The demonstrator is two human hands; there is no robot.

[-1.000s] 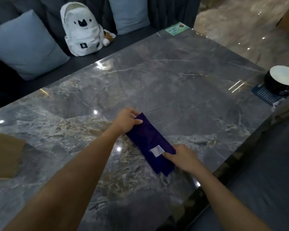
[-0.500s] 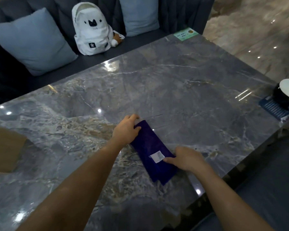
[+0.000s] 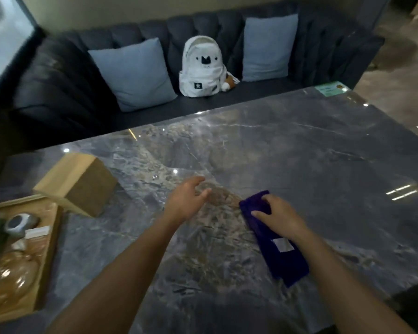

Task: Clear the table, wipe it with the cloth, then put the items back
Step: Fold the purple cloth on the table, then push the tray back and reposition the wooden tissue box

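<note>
1. The folded purple cloth [image 3: 274, 239] lies flat on the grey marble table [image 3: 323, 169], toward the near right part of the top, running at a slant from the middle toward the near edge. A small white label [image 3: 283, 245] shows on its upper face.

2. The right hand [image 3: 279, 216] rests palm down on the far end of the cloth, fingers spread and pressing it to the stone; it is not closed around the fabric, only laid on top.

3. The left hand [image 3: 186, 201] is just beside the cloth on its left, apart from it, fingers loosely curled and open, holding nothing (whether it touches the tabletop or sits just above it I cannot tell).

4. At the left end of the table stands a wooden block [image 3: 76, 183], tipped at an angle to the table edge. Just beside it, nearer, is a wooden tray [image 3: 47, 251] holding a clear glass jug [image 3: 9, 277] and a small grey round object [image 3: 17, 224]; the blur hides what that one is.

5. On the far right corner of the table lies a pale green card [image 3: 331, 88].

6. Behind the table runs a dark sofa [image 3: 58, 92] with two light blue cushions, one [image 3: 135, 73] on the left and the other [image 3: 267, 48] on the right, and a white backpack [image 3: 202, 68] upright between them.
</note>
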